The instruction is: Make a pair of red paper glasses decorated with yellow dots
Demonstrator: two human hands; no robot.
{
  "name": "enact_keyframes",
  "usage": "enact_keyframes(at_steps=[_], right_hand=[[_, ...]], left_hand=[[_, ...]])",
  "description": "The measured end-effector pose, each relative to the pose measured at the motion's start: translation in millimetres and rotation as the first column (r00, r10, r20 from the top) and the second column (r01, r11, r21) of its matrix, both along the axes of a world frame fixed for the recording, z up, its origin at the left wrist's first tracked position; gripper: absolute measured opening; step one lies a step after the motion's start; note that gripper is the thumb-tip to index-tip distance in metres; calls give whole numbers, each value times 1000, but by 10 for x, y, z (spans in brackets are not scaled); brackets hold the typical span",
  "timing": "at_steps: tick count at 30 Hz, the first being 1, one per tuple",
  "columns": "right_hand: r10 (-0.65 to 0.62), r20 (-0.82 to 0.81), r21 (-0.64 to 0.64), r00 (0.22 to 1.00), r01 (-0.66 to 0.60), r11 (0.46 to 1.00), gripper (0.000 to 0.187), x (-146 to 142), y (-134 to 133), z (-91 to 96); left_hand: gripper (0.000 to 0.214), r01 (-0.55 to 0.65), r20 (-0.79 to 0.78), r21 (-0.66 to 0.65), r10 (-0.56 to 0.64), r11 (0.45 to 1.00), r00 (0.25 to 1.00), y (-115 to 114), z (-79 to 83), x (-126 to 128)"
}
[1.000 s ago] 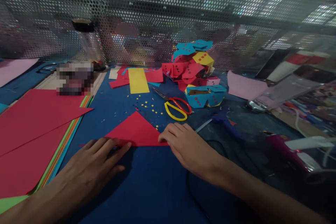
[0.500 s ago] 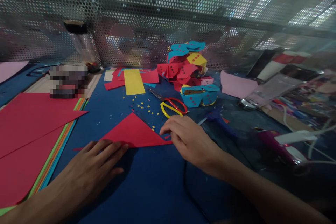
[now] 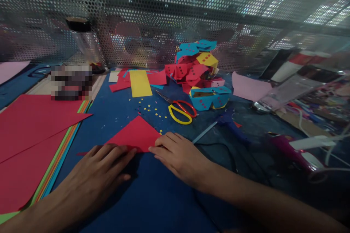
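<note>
A red sheet of paper (image 3: 136,133), folded to a triangle with its point away from me, lies on the blue table top. My left hand (image 3: 105,164) rests on its left part, fingers stretched flat along the near edge and thumb apart. At the right part, my right hand (image 3: 175,151) has its fingers bent and pressed together on the folded edge, covering the right corner. Beyond that hand lie the scissors (image 3: 181,111) with one yellow and one red handle. Tiny yellow paper squares (image 3: 149,108) are scattered past the triangle's tip.
Left of me is a stack of coloured sheets (image 3: 24,131), red on top. Folded paper pieces with dots (image 3: 188,71) are heaped at the back, near a yellow strip (image 3: 140,83). To the right lie a blue glue gun (image 3: 232,127), its cable and a clear bottle (image 3: 292,87).
My right hand has moved left along the near edge, from the triangle's right corner toward its middle. My left hand has stayed in place on the paper.
</note>
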State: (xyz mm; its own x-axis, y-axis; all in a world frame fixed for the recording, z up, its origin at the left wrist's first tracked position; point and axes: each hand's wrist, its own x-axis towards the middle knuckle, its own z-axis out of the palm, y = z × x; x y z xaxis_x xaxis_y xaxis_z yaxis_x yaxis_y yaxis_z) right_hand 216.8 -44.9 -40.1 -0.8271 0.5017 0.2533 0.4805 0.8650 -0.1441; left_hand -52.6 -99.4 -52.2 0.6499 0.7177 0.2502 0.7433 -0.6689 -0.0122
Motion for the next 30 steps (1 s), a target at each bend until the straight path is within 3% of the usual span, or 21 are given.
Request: enact_keyframes(at_steps=[6,14,24,30], right_hand=[[65,21,59,998,-66,996,23,9,-8,9],[49,41,108,998,-54,993,30,-73,-65,19],[41,130,62,991,-49,997,33,-74,-92,72],[36,95,51,995,-41,998,30,-29,-88,80]], left_hand=[[43,-16,-1,-22,16,1000,1000,-5,-8,-12],[52,-9,-64,-26,8,1000,998,-30,-17,2],[54,-38,-42,-20,37,999,998,-46,25,52],[47,-70,-27,-4,69,998,997,-131,49,43]])
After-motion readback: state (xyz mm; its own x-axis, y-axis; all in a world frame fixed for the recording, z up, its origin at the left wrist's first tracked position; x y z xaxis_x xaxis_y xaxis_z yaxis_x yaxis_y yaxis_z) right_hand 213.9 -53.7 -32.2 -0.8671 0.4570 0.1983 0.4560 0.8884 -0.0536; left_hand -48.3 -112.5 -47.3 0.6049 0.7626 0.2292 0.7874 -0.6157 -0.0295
